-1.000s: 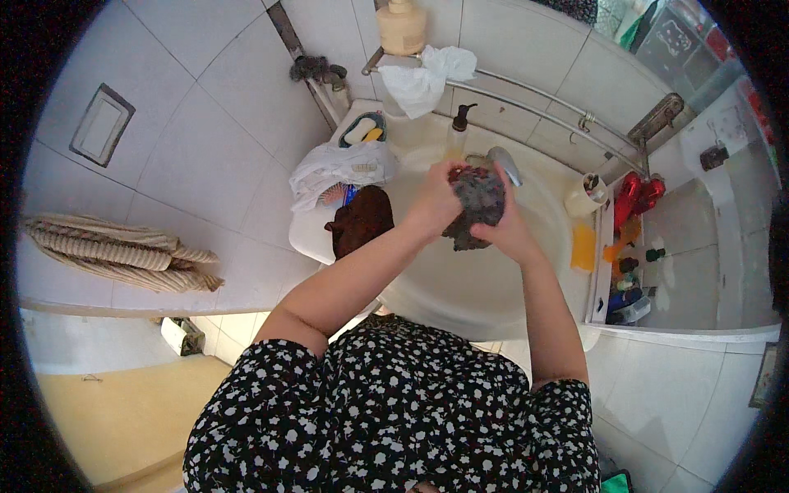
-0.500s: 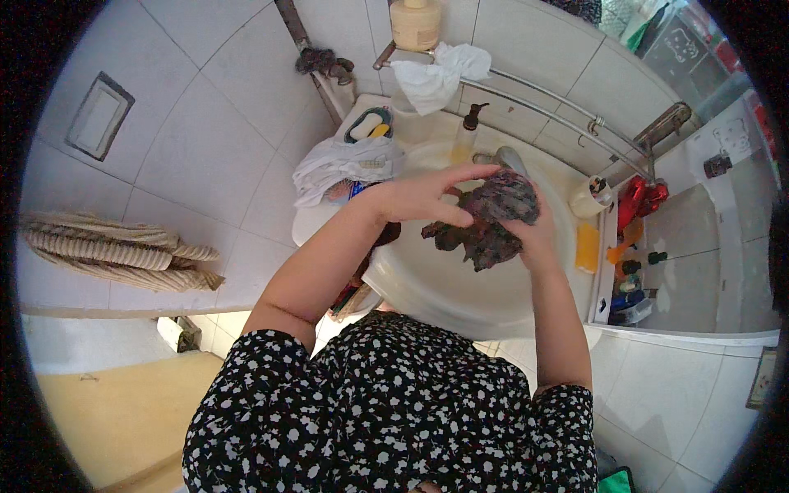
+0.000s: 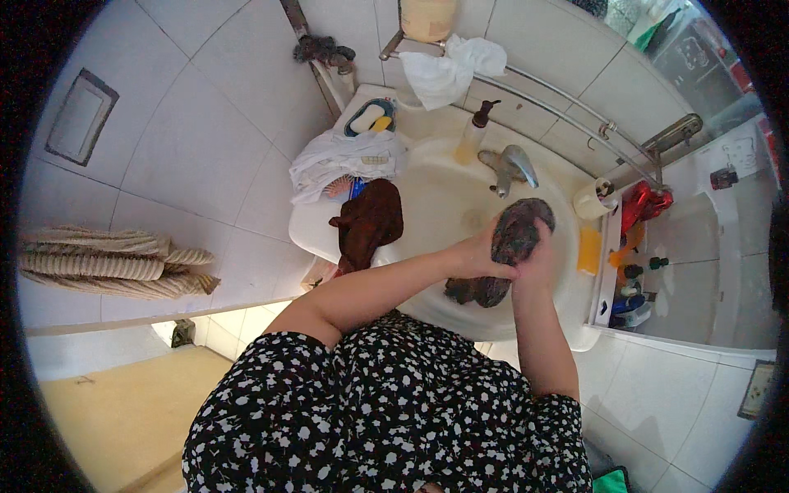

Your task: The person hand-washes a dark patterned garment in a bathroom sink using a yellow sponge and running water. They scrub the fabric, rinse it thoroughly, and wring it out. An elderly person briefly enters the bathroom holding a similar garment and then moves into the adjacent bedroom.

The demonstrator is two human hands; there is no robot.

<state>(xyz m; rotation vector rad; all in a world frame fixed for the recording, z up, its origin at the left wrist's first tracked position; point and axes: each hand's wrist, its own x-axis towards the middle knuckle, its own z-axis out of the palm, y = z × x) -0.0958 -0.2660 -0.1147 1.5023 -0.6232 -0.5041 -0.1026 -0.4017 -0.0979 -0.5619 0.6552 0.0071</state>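
Note:
A dark, wet-looking bunched cloth [image 3: 519,232] is held between my two hands over the white sink [image 3: 436,300]. My left hand [image 3: 477,255] grips it from the left, thumb across its lower part. From the right, my right hand [image 3: 538,261] wraps round it with the fingers closed. A loose end of the cloth hangs below my hands toward the basin. Just beyond the cloth stands a grey metal faucet [image 3: 511,167]. On the counter's left side lies a dark brown cloth [image 3: 370,223], partly over the edge.
White cloth [image 3: 345,160] and a soap dish [image 3: 368,117] sit left of the basin. A pump bottle [image 3: 477,131] stands behind it. Metal rails [image 3: 559,107] run along the wall. At the right are a cup [image 3: 592,197], a yellow bar [image 3: 589,251] and a mirrored cabinet [image 3: 690,271].
The cloth has moved down and toward me, bunched into a longer, tighter shape. My left hand has lowered onto it, uncovering the faucet and the brown cloth.

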